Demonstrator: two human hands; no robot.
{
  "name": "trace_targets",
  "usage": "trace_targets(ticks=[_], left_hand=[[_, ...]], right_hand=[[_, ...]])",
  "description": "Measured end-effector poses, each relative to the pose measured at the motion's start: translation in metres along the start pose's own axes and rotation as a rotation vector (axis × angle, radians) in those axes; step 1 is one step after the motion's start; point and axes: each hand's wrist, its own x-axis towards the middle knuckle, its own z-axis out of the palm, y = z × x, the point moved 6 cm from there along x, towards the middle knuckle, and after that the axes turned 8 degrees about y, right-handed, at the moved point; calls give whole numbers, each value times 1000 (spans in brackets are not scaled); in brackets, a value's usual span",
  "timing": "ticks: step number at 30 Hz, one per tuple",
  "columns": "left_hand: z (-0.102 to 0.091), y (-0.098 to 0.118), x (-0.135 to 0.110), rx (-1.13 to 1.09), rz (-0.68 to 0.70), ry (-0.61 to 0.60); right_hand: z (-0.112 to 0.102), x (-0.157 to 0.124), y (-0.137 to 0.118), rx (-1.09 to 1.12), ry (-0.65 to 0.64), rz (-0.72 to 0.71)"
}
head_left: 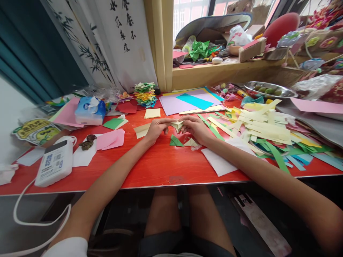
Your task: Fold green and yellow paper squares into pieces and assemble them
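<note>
Both my hands meet over the red table (160, 167), pinching a small folded piece of pale yellow paper (177, 125) between them. My left hand (157, 128) grips its left side with curled fingers. My right hand (194, 127) holds its right side, fingers closed. Just below lie a folded green paper piece (176, 141) and a folded pale yellow piece (190, 142). A flat pale yellow sheet (141, 130) rests beside my left hand.
A heap of yellow, green and blue paper strips (265, 132) fills the right. Purple and cyan sheets (187, 101) and a stack of folded coloured pieces (145, 94) sit behind. A tissue pack (90, 110), pink paper (111, 139) and a white device with cable (55, 162) lie left.
</note>
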Motion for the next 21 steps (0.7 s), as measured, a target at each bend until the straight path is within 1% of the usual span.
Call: trace_targets(ticks=[5,11,18,21], left_hand=[[1,2,-1,-41,11,-7],[1,0,-1,-12,-19,-9],[0,-4,0,-58,-45,-5],[1,-5,0,-95,-46,-27]], right_hand=[[2,-1,1,7,-22,0],[4,-4,0,-33,-40,-5],[6,-3,1,16,-44,22],[7,-3,2,32,-43,42]])
